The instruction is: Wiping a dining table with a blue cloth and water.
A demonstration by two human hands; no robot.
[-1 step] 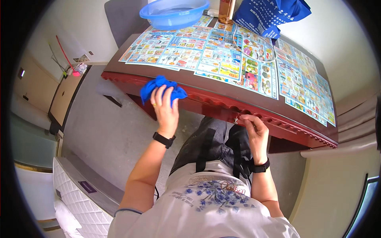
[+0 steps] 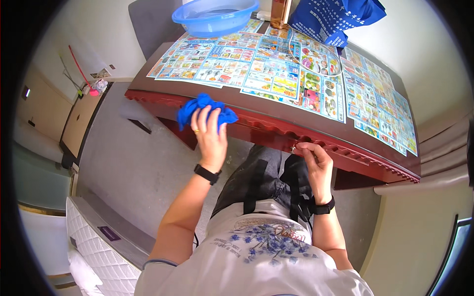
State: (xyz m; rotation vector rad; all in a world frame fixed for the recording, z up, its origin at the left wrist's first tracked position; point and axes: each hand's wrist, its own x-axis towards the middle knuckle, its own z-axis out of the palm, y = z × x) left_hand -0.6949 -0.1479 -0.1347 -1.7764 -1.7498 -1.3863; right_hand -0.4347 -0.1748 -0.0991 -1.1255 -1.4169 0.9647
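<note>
My left hand (image 2: 211,140) presses a crumpled blue cloth (image 2: 202,107) against the scalloped red front edge of the dark wooden table (image 2: 148,84). Its fingers curl over the cloth, which hides the edge beneath. Farther right, the thumb and fingers of my right hand (image 2: 318,165) pinch a small silvery knob (image 2: 293,148) on the red drawer front (image 2: 261,137). The fingertips cover part of this knob, so its exact shape is hard to make out.
Printed sheets (image 2: 276,74) cover much of the tabletop. A blue basin (image 2: 215,19) with water stands at the back left, near a grey chair (image 2: 153,24). At the back are a brownish container (image 2: 279,14), a blue bag (image 2: 335,19) and a white cable (image 2: 316,73). A mattress (image 2: 94,241) lies lower left.
My left hand and the blue cloth have shifted slightly right along the table's front edge. My right hand stays at the knob.
</note>
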